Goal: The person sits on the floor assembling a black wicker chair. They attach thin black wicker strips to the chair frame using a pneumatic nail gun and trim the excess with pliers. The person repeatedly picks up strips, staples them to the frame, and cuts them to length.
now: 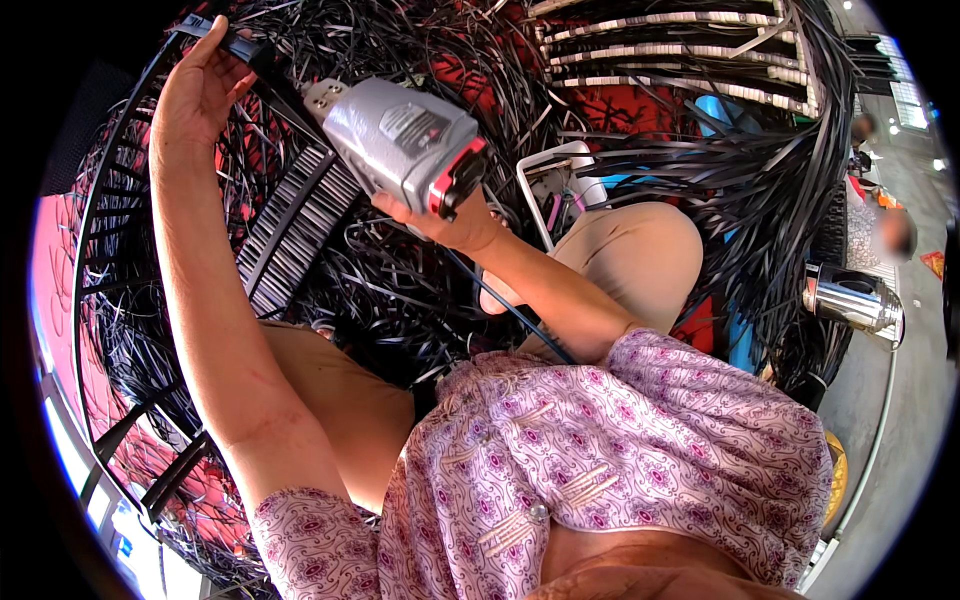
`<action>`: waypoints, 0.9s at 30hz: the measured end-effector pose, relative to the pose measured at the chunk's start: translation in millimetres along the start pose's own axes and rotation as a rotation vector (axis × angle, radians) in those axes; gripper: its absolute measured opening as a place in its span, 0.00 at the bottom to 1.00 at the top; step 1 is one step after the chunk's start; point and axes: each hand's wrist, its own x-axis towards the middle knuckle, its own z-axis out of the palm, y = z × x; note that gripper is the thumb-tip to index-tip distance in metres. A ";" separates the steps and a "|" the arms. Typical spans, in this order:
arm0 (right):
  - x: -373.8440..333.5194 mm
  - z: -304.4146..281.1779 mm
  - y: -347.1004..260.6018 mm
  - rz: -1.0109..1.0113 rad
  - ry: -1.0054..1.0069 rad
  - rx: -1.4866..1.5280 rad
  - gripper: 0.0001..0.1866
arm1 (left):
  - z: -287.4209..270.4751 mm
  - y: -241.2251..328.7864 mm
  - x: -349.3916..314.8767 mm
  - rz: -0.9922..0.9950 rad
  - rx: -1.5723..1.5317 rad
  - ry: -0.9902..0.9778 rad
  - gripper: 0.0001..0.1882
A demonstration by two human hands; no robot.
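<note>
Power tool (395, 145), right of the woven panel (305, 238), looks heavy, hard and slick, best held around its body; the right hand (465, 222) clamps it. I cannot tell whether the left hand (198, 97) grips.

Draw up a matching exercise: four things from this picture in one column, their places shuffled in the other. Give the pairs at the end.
Column 1
1. Grey, boxy power tool with a red-and-black end
2. Shiny silver metal cylinder
3. White, round-cornered frame
4. Bare left hand

Column 2
A. Beside the bent, beige-clad knee
B. At the picture's upper left
C. Held in the bare right hand
D. Near the picture's right edge

Pairs: 1-C; 2-D; 3-A; 4-B.
</note>
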 end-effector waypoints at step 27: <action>23.4 14.2 0.1 0.047 0.137 0.283 0.18 | -11.9 -8.0 17.3 0.063 -0.068 0.036 0.14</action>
